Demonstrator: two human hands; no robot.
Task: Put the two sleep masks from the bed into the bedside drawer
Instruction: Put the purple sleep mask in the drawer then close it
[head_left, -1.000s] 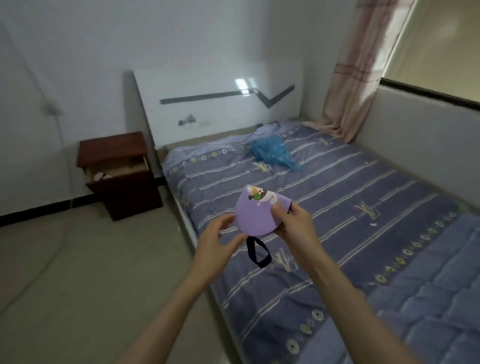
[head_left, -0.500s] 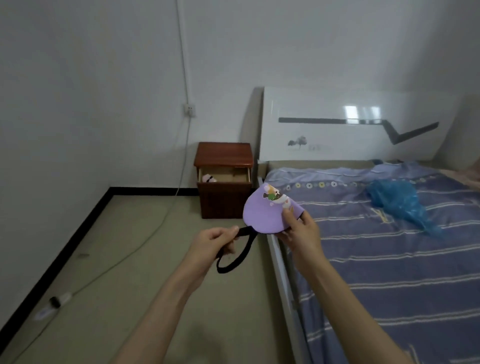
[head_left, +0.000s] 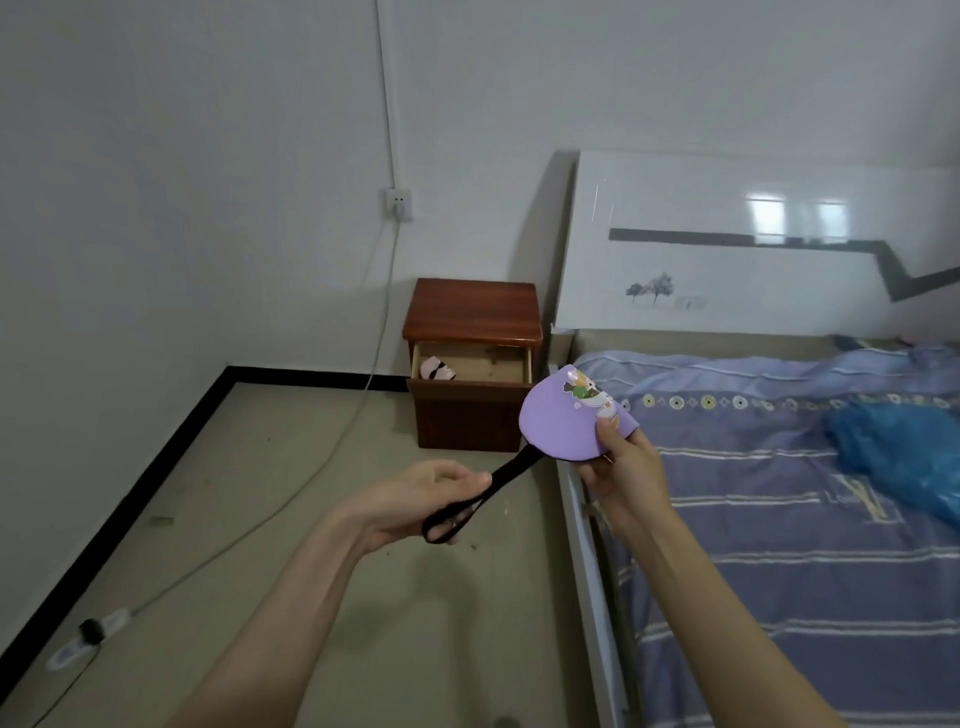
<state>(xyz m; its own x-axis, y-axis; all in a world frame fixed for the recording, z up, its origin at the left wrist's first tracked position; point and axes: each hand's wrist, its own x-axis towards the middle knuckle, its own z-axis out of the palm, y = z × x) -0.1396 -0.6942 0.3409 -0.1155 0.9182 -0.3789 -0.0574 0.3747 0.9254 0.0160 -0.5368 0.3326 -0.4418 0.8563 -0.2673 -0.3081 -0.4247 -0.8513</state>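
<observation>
White walls and a pale floor frame the head view, with the dark wooden nightstand (head_left: 472, 364) standing against the far wall, just left of the bed (head_left: 779, 467) and its white headboard (head_left: 727, 249). Its top drawer (head_left: 470, 364) is pulled open, and a pink sleep mask (head_left: 436, 370) already lies at the drawer's left end. Nearer than the nightstand and slightly to its right, the purple sleep mask (head_left: 563, 418) is held up in the air, folded. The right hand (head_left: 621, 467) pinches its lower right edge between thumb and fingers, while the left hand (head_left: 415, 499), nearer and lower than the nightstand, has its fingers curled closed around the black strap (head_left: 470, 506), drawn taut. A blue plastic bag (head_left: 893, 457) lies on the bed, well to the right of the nightstand.

One mask looks stowed; this one has yet to travel to the drawer. The stretched elastic is the risk (a slip of either pinch would snap it free), and a loose loop could catch the drawer front or hang over it, so the mask would sit half out.
</observation>
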